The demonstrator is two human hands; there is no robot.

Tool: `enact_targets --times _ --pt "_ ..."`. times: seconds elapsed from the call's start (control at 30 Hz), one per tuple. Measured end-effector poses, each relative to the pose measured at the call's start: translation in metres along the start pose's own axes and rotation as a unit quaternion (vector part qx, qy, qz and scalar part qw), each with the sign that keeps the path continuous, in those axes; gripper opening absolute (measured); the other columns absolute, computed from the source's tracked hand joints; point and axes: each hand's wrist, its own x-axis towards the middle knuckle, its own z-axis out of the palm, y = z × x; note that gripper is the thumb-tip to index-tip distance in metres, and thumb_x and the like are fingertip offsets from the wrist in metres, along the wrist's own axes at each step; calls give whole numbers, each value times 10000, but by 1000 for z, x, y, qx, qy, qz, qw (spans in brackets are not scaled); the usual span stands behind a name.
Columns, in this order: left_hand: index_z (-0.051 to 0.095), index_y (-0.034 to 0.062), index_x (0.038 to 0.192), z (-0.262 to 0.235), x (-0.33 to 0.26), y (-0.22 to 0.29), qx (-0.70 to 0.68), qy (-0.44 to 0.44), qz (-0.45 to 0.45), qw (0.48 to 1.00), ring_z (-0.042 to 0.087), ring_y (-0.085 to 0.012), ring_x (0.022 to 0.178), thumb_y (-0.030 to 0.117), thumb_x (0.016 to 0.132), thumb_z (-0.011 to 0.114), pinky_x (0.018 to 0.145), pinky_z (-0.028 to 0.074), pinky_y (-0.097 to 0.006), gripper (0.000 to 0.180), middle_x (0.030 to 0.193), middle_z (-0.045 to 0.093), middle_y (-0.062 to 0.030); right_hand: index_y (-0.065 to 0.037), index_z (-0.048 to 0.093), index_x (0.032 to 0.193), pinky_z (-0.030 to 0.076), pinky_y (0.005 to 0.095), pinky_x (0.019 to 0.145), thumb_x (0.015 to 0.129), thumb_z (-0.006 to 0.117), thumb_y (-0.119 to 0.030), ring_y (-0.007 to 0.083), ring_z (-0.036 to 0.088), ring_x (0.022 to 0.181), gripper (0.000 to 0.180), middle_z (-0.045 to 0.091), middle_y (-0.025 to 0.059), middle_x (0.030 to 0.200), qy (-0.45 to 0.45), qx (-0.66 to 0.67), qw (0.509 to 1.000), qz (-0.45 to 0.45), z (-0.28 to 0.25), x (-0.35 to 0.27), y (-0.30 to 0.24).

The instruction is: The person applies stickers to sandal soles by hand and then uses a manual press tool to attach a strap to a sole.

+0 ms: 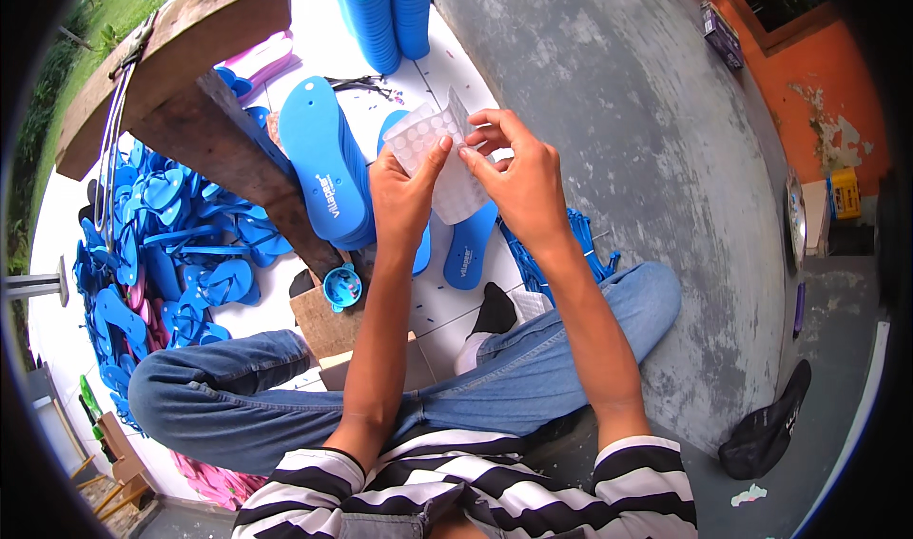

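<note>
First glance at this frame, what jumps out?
Both hands at centre: the left hand and right hand pinch a clear sheet of round stickers between them. Just left of it, a stack of blue sandal soles leans against a wooden bench, and a heap of blue sandal straps sprawls over the white tiled floor at far left. More stacked soles stand at top centre.

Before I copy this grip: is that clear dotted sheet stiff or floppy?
Probably floppy: the clear dotted sheet curves between the left hand and right hand. Likely light, since fingertips alone hold it up.
</note>
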Motion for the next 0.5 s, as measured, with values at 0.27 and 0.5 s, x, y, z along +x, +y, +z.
enact_targets --times 0.27,0.5 --pt "657 -30 1141 -1 1 -7 100 24 37 994 679 -120 912 178 935 765 798 541 -266 312 1043 732 -93 -56 639 1141 579 354 707 851 731 -18 220 720 841 306 729 105 938 -9 -65 997 -43 1 -1 4" --pt "696 -33 1089 -4 5 -10 108 73 64 989 691 -130 844 206 948 746 740 555 -291 282 970 754 -101 -44 595 1233 594 339 763 849 722 15 234 724 901 409 709 143 1030 8 24 998 -49 -1 0 -2"
